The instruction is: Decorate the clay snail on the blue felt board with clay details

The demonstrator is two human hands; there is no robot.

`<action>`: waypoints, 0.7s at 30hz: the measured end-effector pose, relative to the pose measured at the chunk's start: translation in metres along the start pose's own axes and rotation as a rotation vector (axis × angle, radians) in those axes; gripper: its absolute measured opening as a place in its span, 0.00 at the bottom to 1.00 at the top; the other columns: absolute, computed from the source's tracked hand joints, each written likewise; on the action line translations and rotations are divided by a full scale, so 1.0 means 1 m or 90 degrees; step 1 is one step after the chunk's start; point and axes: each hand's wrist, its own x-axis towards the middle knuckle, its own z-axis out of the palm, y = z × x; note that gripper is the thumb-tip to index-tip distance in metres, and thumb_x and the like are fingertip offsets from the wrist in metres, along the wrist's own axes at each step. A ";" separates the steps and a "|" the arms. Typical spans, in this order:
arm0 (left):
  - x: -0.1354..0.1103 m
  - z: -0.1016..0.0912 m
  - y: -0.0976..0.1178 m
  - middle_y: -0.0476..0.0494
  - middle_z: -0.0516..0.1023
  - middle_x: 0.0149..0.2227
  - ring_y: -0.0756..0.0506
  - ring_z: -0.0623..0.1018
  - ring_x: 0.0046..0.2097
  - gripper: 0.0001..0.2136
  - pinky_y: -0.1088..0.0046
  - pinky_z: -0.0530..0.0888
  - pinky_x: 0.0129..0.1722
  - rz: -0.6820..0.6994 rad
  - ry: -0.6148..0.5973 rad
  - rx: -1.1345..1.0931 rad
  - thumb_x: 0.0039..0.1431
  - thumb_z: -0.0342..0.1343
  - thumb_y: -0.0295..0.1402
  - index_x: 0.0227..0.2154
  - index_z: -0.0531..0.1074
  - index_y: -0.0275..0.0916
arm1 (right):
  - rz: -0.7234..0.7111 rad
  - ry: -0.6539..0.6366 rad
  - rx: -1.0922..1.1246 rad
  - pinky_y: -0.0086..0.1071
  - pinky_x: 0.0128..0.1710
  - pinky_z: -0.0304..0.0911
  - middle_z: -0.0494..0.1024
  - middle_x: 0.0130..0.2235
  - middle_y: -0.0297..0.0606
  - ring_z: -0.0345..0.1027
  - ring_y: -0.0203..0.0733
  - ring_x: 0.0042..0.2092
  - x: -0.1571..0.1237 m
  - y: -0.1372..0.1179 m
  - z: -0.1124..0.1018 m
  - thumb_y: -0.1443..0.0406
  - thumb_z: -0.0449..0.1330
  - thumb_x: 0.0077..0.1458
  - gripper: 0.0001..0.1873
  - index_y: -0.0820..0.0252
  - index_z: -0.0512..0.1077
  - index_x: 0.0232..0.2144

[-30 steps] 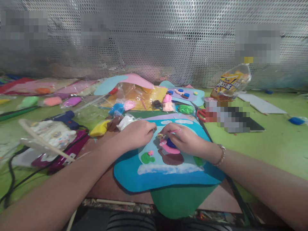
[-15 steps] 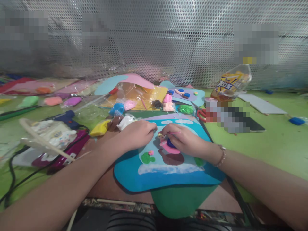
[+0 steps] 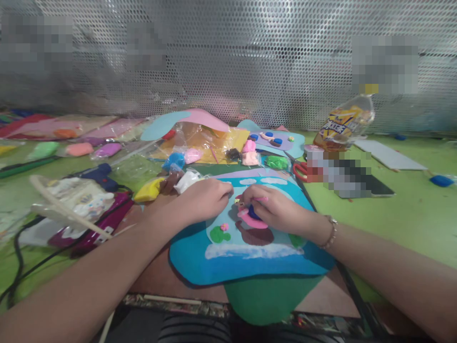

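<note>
A craft picture on blue sheet foam or paper [image 3: 200, 267] lies before me, with white clouds, green clay, a pink flower [image 3: 224, 226] and a brown patch [image 3: 257, 235]. On it is a small clay figure [image 3: 241, 204] with a pink and dark-blue body [image 3: 253, 218]. My right hand [image 3: 266, 205] is closed over the figure's upper right side, gripping a thin pink stick-like tool [image 3: 262, 198]; its tip is hidden. Left of the figure, my left hand [image 3: 209, 197] rests on the picture's edge with fingers curled; what they pinch, if anything, is hidden.
Bagged clay lumps, including yellow [image 3: 148, 190] and white [image 3: 189, 180], lie behind my left forearm. A magenta case [image 3: 116, 214] with a cable is at left. Red-handled scissors [image 3: 302, 171], a phone [image 3: 371, 183] and a tilted drink bottle [image 3: 339, 126] sit at right.
My right hand has shifted very slightly at the figure's head, and a bit more of its brown top shows. My left hand stays in place.
</note>
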 end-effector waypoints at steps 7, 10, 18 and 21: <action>-0.001 0.001 0.000 0.45 0.76 0.33 0.46 0.75 0.36 0.11 0.72 0.66 0.33 0.002 0.002 -0.015 0.56 0.44 0.25 0.32 0.73 0.38 | -0.004 0.019 0.009 0.35 0.40 0.64 0.71 0.37 0.41 0.66 0.39 0.39 0.000 0.002 0.002 0.75 0.45 0.55 0.10 0.59 0.63 0.35; -0.001 0.001 -0.001 0.46 0.76 0.32 0.46 0.74 0.36 0.11 0.72 0.65 0.32 0.006 -0.001 -0.003 0.56 0.44 0.25 0.31 0.72 0.38 | 0.007 0.022 0.009 0.35 0.39 0.64 0.71 0.36 0.39 0.66 0.39 0.38 0.000 0.003 0.002 0.75 0.45 0.54 0.11 0.59 0.63 0.34; -0.001 0.000 -0.001 0.46 0.76 0.32 0.46 0.75 0.36 0.11 0.72 0.65 0.32 0.011 -0.005 0.000 0.56 0.44 0.25 0.30 0.72 0.38 | 0.013 0.010 0.022 0.34 0.40 0.64 0.71 0.36 0.40 0.66 0.38 0.38 0.000 0.001 0.001 0.75 0.45 0.54 0.11 0.59 0.64 0.34; -0.001 0.001 0.000 0.46 0.76 0.33 0.46 0.75 0.36 0.11 0.72 0.65 0.32 0.011 -0.002 -0.001 0.56 0.44 0.25 0.30 0.72 0.38 | 0.019 0.030 0.014 0.34 0.39 0.64 0.72 0.36 0.39 0.67 0.39 0.39 0.000 0.001 0.001 0.75 0.46 0.53 0.11 0.59 0.64 0.34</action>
